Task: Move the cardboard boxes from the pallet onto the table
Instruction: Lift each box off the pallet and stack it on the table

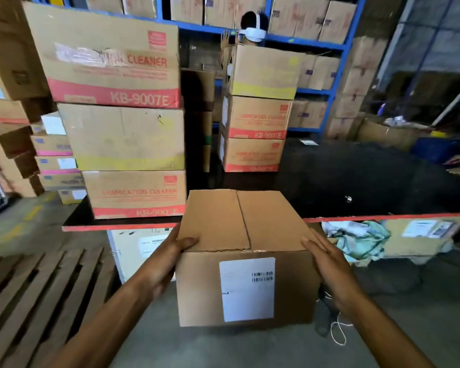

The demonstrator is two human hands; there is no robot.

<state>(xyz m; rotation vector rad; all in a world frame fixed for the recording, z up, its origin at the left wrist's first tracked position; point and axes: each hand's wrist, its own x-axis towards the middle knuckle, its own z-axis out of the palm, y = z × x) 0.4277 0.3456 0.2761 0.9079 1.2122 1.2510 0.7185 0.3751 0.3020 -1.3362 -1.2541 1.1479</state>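
A blue metal shelving rack [340,46] stood along the back wall, its levels filled with rows of brown cartons [314,21]. In front of it a second person [252,26], wearing a white head-mounted strap, stood partly hidden. On the grey concrete floor [223,349] lay a loose white cord [339,332], while a crumpled pale-green cloth [361,239] and a blue bin [436,150] were visible at right.

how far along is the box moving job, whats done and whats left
Done: two three-high stacks of boxes already stand on the table. In hand: the left hand and right hand press a plain box just short of the table edge. Left: set it down; the visible pallet slats look bare.
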